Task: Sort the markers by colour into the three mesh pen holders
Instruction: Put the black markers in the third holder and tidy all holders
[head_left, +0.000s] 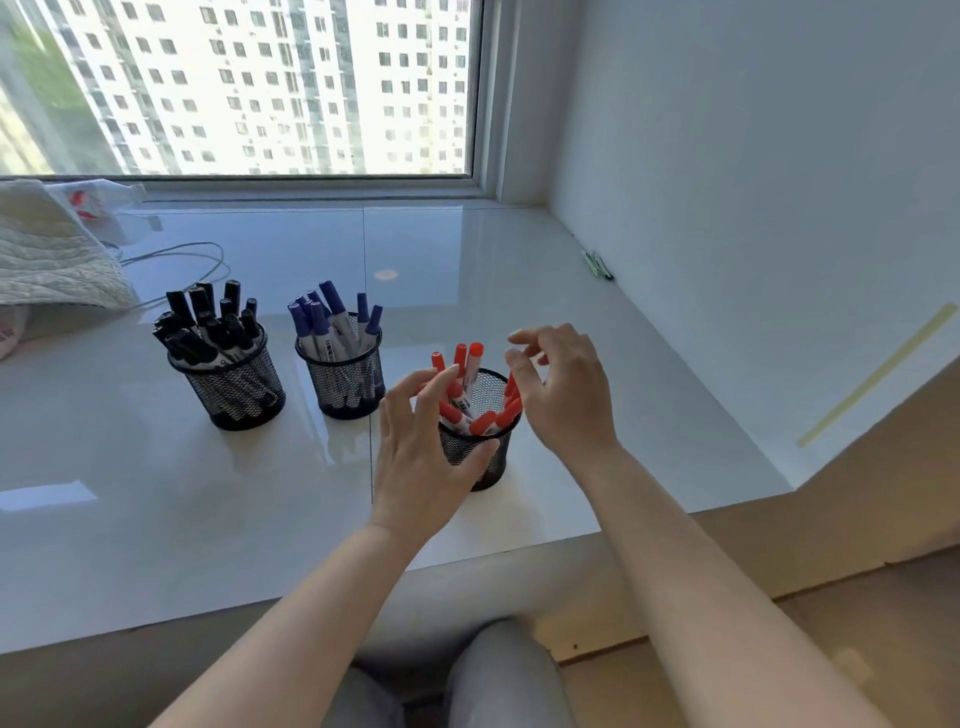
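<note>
Hands meet over a black mesh pen holder (480, 457) of red markers (470, 395) near the front edge of a glossy white tabletop (208, 493). The left hand (423, 447) wraps the holder's near wall, thumb against the mesh and fingers reaching over the rim among the red caps. The right hand (563, 395) hovers at the holder's 3 o'clock, fingers loosely curled and grasping nothing. At 10 o'clock from this holder stands a second mesh holder (343, 384) filled with blue markers (332, 325); further toward 9 o'clock, a third holder (234, 389) carries black markers (208, 327). A quilted cloth (47, 249) and a thin cable (192, 260) lie at the far left beneath the window (260, 88), which frames high-rise apartment blocks.
</note>
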